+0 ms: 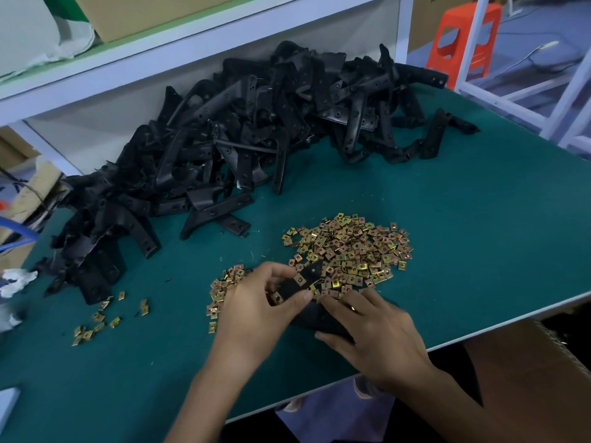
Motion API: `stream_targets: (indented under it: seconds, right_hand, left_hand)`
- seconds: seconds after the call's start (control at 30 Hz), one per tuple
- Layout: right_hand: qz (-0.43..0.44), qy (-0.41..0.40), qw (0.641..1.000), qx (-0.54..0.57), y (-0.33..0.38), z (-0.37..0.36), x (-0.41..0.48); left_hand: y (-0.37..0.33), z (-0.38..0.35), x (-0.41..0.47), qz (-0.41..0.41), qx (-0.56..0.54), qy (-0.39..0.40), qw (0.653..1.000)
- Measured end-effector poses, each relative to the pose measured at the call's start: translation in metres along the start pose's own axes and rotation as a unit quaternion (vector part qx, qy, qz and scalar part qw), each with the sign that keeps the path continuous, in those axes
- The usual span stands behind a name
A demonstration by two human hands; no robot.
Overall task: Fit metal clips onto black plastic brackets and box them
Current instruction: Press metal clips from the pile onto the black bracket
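Holding one bracket (315,316) low over the green table (479,235), close to its front edge, with two hands. Pinching the bracket's upper end with the left hand (252,314), fingers curled and thumb pressed on top. Gripping the lower end with the right hand (371,334), fingers bent over the top and thumb underneath. Two fitted clips (299,278) to be seen on it, one near the pointed tip and one just beside the left thumb.

Three lots of loose clips on the table:
- One big pile (348,251) just behind the hands, touching the bracket's tip, far too many to count.
- One small pile (224,289) against the left hand's far side, some dozens.
- One scatter (96,321) well to the left, roughly a dozen.

One heap (240,148) of black brackets across the back of the table, reaching down its left side, dozens of them and too tangled to count.

One box (527,362) below the table's front edge at the right. One carton (144,14) up on the white shelf. One orange stool (463,36) beyond the far right corner.
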State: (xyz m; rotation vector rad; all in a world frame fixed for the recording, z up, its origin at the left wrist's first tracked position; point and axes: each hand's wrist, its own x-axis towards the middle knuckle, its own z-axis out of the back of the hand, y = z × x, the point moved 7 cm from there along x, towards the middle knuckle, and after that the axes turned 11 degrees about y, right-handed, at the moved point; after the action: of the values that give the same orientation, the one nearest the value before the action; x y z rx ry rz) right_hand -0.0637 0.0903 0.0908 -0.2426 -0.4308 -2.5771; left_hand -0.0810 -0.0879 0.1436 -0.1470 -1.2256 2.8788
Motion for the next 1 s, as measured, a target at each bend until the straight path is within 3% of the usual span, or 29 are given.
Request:
stream_targets:
  seconds: [0.17,0.37,0.63,0.8,1.0]
  right_hand:
    - [-0.002,-0.007,1.0,0.002,-0.001,-0.001,-0.001]
    - [-0.02,-0.031,0.999,0.018,-0.002,0.002,-0.003]
    - [-0.114,-0.081,0.988,0.069,-0.014,0.015,-0.015]
    - [-0.174,-0.071,0.98,0.07,-0.022,0.019,-0.053]
    - [-0.268,-0.216,0.937,0.061,-0.046,0.048,-0.145]
  left_hand:
    - [-0.015,0.0,-0.008,-0.097,0.099,-0.073,0.988]
    - [-0.016,-0.002,-0.012,-0.112,0.084,-0.079,0.987]
    - [-0.017,0.007,-0.023,-0.137,0.072,-0.098,0.983]
    - [-0.035,-0.018,-0.019,-0.159,0.059,-0.032,0.985]
    - [-0.063,-0.077,-0.022,-0.196,0.029,0.068,0.978]
